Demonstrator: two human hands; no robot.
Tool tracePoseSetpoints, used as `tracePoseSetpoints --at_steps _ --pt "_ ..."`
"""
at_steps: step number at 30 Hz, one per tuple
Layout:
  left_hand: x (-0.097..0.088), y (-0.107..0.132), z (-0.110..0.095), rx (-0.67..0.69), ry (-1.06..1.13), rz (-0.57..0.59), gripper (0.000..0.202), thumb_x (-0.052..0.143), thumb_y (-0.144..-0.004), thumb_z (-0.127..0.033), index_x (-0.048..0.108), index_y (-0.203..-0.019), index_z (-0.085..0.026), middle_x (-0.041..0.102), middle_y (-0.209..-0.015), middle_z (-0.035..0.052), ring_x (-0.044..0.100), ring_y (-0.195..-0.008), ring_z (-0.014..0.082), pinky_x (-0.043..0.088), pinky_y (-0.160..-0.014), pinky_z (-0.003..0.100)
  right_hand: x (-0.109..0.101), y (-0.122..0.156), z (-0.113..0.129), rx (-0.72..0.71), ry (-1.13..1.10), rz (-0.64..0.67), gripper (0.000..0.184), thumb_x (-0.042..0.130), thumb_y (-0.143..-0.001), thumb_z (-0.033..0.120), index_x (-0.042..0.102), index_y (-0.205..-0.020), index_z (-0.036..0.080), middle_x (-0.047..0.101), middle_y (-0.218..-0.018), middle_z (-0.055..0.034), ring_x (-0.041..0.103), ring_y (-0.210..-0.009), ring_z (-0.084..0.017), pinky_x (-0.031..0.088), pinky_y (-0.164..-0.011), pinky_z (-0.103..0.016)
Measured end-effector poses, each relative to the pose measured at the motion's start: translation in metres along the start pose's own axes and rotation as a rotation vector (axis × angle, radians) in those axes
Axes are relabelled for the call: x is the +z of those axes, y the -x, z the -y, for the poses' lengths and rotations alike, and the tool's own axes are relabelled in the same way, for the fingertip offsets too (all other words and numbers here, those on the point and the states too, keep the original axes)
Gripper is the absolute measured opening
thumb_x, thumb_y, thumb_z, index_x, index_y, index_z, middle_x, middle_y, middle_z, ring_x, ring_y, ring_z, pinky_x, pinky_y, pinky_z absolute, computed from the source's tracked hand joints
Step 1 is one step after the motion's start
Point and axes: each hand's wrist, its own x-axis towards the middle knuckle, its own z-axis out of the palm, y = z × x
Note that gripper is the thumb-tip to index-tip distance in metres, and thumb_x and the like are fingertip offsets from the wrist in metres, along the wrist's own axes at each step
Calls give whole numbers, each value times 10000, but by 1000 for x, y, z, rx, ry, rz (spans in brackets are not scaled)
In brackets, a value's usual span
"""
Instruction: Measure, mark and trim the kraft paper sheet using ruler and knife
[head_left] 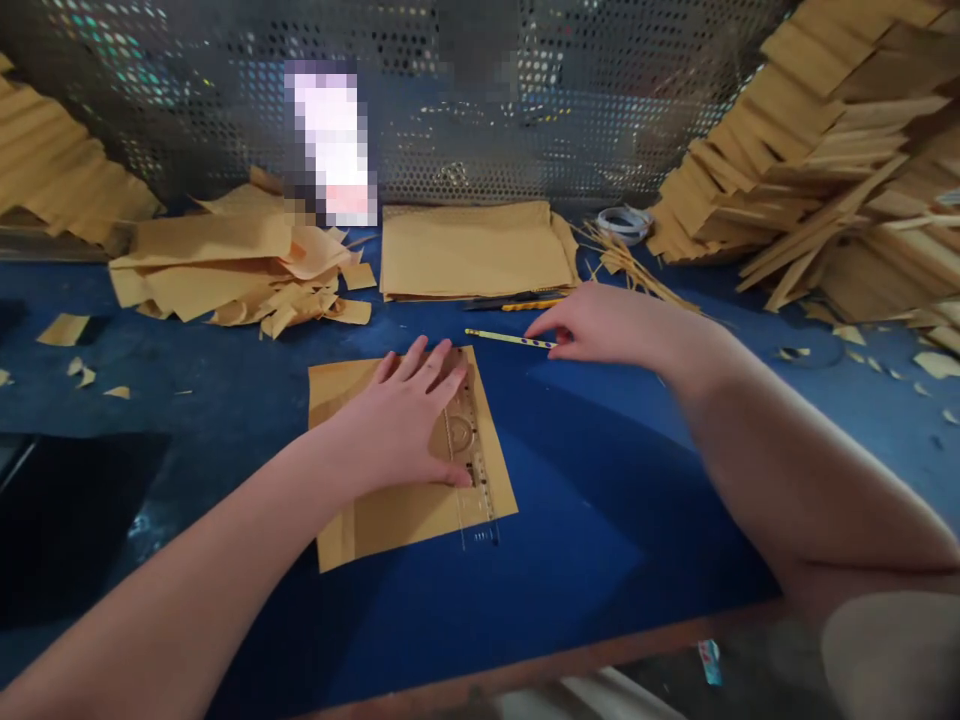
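Observation:
My left hand [409, 420] lies flat, fingers stretched out, on a brown paper sheet [390, 520] in the middle of the blue table. Under its fingertips a clear plastic ruler [471, 470] runs along the sheet's right side. My right hand [600, 322] reaches left over the table, its fingertips pinched on the end of a yellow pencil [504, 338] that lies on the blue surface just beyond the sheet.
A stack of brown sheets [476, 250] lies behind, with a dark cutter [517, 299] along its front edge. Torn paper scraps [240, 270] pile at the back left. Tall heaps of folded brown paper [825, 160] fill the right. A perforated metal wall [525, 90] closes the back.

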Motion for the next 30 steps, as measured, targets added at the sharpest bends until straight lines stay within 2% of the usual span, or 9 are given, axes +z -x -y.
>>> tracePoseSetpoints --at_steps 3,7,12,16,21,25,30 --pt "0 -2 4 7 -22 -30 1329 596 -683 -922 137 -1657 -143 -31 -1729 198 -36 -1599 431 58 -1277 626 0 3 -2 -4 -49 20 425 735 -825 221 737 -1251 221 767 -827 -20 654 -690 -175 390 -631 -290" --pt "6 -1 11 25 -25 -69 1334 550 -715 -927 118 -1647 -75 28 -1724 225 52 -1607 395 104 -1298 553 -1 6 13 -73 -158 32 435 776 -827 261 699 -1253 208 761 -836 -17 653 -677 -165 362 -602 -279" --pt "14 1 17 36 -31 -177 1336 522 -699 -953 214 -1629 -44 133 -1710 243 151 -1592 417 117 -1302 558 5 1 36 -90 -123 -99 331 709 -924 252 702 -1254 216 786 -963 -59 709 -860 -212 406 -721 -297" --pt "16 2 17 59 -38 -237 1326 503 -712 -950 261 -1607 -3 191 -1697 253 166 -1587 425 102 -1307 561 13 -4 39 -146 -121 -142 297 680 -946 249 725 -1239 232 794 -1084 -65 724 -997 -240 450 -802 -314" --pt "12 7 13 5 -51 -174 1316 606 -676 -900 312 -1593 -4 176 -1706 238 115 -1597 423 109 -1305 569 18 -9 40 -48 -74 -175 342 587 -988 225 707 -1308 225 778 -1175 -90 719 -1043 -253 485 -872 -341" --pt "9 11 11 -103 -13 -106 1353 699 -585 -873 330 -1590 -45 189 -1710 232 152 -1588 441 148 -1283 617 19 -11 41 -58 -59 -192 320 545 -996 211 749 -1243 204 777 -1108 -100 705 -1018 -241 478 -874 -332" --pt "5 14 11 -150 23 -59 1358 743 -546 -843 326 -1590 -81 172 -1720 217 141 -1584 459 204 -1248 667 24 -14 44 -57 -70 -234 314 541 -996 229 763 -1214 190 763 -1042 -105 688 -955 -230 462 -829 -321"
